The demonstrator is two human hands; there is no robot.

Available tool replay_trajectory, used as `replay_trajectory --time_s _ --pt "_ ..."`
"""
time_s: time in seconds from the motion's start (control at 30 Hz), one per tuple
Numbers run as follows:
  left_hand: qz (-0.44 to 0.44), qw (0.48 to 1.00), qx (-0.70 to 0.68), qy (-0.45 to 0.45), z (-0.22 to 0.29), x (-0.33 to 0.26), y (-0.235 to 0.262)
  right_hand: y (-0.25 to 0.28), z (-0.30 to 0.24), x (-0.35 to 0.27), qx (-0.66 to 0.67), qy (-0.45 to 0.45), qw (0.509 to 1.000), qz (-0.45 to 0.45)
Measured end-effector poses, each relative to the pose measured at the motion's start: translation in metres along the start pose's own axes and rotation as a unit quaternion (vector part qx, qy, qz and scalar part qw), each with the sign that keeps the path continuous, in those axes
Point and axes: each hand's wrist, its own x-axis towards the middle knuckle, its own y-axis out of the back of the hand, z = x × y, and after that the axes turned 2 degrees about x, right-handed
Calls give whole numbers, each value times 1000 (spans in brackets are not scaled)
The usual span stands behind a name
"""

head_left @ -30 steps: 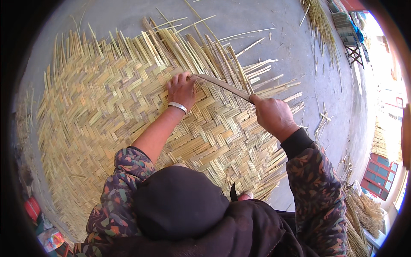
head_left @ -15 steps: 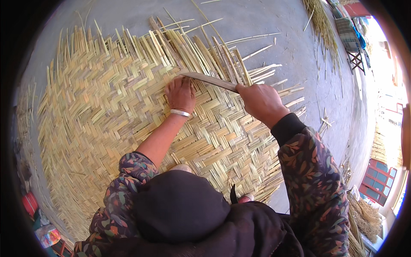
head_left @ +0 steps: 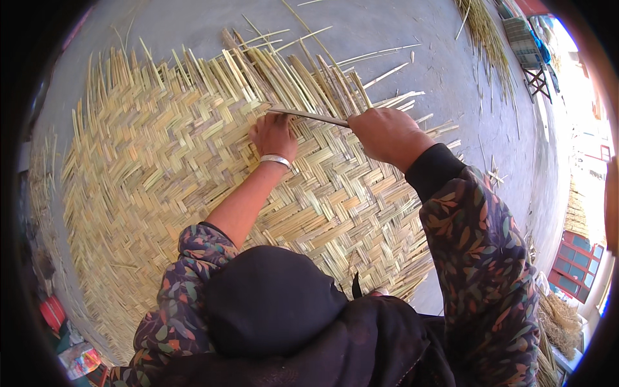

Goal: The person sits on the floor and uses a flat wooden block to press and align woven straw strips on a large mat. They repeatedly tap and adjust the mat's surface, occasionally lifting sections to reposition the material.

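A large woven mat (head_left: 161,174) of flat yellow reed strips lies on the grey ground, its loose strip ends (head_left: 303,71) fanning out at the far edge. My left hand (head_left: 274,134), with a silver bracelet on the wrist, presses flat on the weave near those loose ends. My right hand (head_left: 385,134) grips one end of a long flat strip (head_left: 309,116), which runs leftward just above the fingers of my left hand. Both sleeves are dark with a leaf pattern.
Grey concrete ground (head_left: 412,39) surrounds the mat. Loose reed stalks (head_left: 483,32) lie at the upper right beside a small folding stool (head_left: 535,80). A building with red-framed windows (head_left: 574,264) and a straw pile (head_left: 561,319) are at the right. Colourful objects (head_left: 77,358) lie at lower left.
My right hand has pulled the strip leftward and nearer to my left hand. The left hand stayed pressed on the mat at about the same spot.
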Motion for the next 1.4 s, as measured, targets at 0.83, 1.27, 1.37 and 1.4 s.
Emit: replay_trajectory --time_s 0.83,1.27,1.37,1.4 --pt "81 996 13 23 -30 -28 -2 -12 -30 -19 4 -43 997 64" --pt "76 996 31 21 -34 -17 11 -3 -32 10 -6 -12 1000 26" --pt "39 998 45 38 -35 -14 12 -4 -25 -5 6 -21 1000 2" --pt "48 997 45 28 -35 -12 11 -7 -25 -6 4 -29 1000 -1"
